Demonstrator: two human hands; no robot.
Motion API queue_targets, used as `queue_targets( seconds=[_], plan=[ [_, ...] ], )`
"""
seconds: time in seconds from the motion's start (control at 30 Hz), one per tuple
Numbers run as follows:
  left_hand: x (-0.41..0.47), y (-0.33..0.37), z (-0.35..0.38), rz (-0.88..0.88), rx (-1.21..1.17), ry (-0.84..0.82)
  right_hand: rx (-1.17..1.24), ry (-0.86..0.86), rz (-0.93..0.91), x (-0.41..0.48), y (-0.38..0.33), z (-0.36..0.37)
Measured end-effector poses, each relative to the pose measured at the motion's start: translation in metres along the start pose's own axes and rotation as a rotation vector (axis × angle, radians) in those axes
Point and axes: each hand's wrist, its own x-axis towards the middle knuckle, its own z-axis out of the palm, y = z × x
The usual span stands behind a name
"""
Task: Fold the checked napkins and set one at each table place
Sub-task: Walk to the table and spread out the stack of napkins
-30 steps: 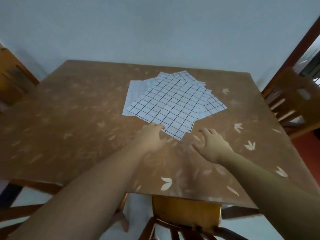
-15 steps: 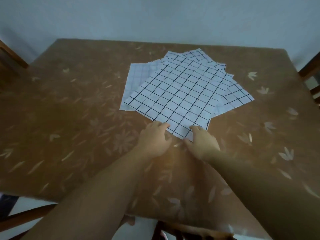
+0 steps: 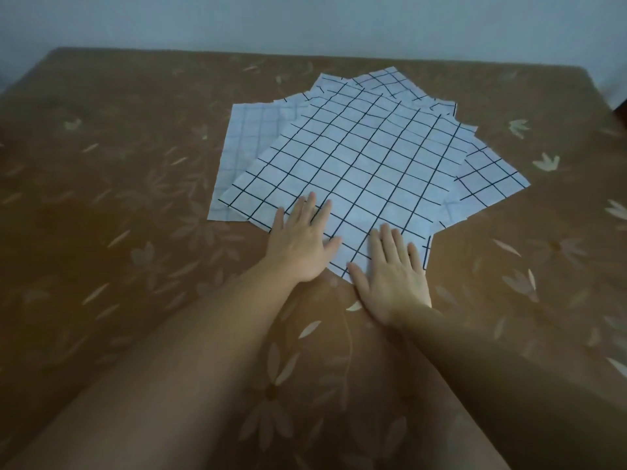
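White checked napkins [image 3: 356,157] sit fanned out in a loose stack mid-table on the brown flowery tablecloth [image 3: 118,198] (none folded yet). Both palms lie flat on the top one's near corner, left hand [image 3: 300,245] and right hand [image 3: 393,279], fingers spread, gripping nothing

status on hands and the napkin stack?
Left hand and right hand open, palms flat on near corner of top white black-checked cloth napkin. Stack fanned, unfolded, on brown floral tablecloth. Nothing in the way.
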Motion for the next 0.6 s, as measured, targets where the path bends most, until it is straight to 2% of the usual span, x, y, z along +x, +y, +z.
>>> queue_targets(
  seconds=[0.1, 0.23, 0.37, 0.6],
  plan=[
    [0.002, 0.0, 0.014, -0.054, -0.02, -0.044, -0.009, 0.003, 0.002, 0.0, 0.001, 0.002],
    [-0.006, 0.005, 0.02, -0.06, -0.061, 0.014, 0.009, 0.007, -0.013, 0.001, 0.002, 0.002],
    [-0.02, 0.007, 0.026, -0.043, -0.059, 0.125, 0.061, 0.046, -0.043, -0.01, 0.003, 0.001],
    [-0.059, 0.019, 0.035, 0.057, -0.198, 0.375, 0.114, 0.208, -0.143, -0.03, 0.019, 0.001]
  ],
)
